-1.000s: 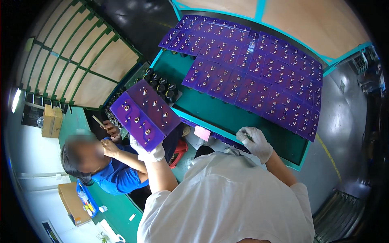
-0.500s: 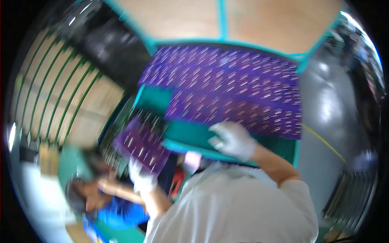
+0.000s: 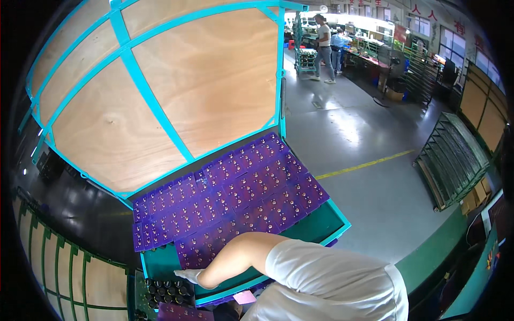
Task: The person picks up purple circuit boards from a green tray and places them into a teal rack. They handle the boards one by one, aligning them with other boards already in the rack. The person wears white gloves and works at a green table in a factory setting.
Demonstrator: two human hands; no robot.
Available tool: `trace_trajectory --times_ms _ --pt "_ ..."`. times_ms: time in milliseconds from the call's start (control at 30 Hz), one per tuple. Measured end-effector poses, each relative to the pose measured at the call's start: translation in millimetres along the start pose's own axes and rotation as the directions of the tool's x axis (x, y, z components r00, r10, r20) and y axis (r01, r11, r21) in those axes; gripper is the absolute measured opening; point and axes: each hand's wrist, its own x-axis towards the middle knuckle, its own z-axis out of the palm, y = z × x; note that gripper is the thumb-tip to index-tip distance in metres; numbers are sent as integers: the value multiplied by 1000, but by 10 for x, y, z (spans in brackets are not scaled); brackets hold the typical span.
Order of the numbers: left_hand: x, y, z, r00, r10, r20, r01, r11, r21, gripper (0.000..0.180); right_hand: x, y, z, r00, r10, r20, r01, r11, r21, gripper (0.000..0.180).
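Note:
My right hand (image 3: 188, 275), in a white glove, reaches across to the left end of the green shelf (image 3: 162, 262). Its fingers stretch leftward, and no held thing shows in them. Beside it is the near-left corner of the rows of purple panels (image 3: 230, 200), which are dotted with small shiny parts and cover most of the shelf. Just past the fingertips stand several black round parts (image 3: 168, 291). Another purple panel (image 3: 182, 312) is cut off by the lower edge. My left hand is out of view.
Wooden boards in a turquoise frame (image 3: 209, 69) rise behind the shelf. A pink slip (image 3: 244, 297) hangs at its near edge. Green racks (image 3: 452, 160) stand right, and a slatted rack (image 3: 80, 273) left. Two people (image 3: 324, 48) are far off near workbenches.
My view has swung right and up, showing more of the room. My right hand has moved left along the shelf. My left hand, earlier at a purple panel, has left the view.

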Motion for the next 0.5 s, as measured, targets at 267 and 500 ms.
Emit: trace_trajectory --times_ms 267,500 --pt "23 46 -85 992 -80 101 94 985 -145 40 545 -167 -22 979 -56 196 119 938 -325 75" --pt "-60 88 -402 982 -128 142 178 883 -434 43 236 106 -83 992 -67 104 95 949 -300 62"
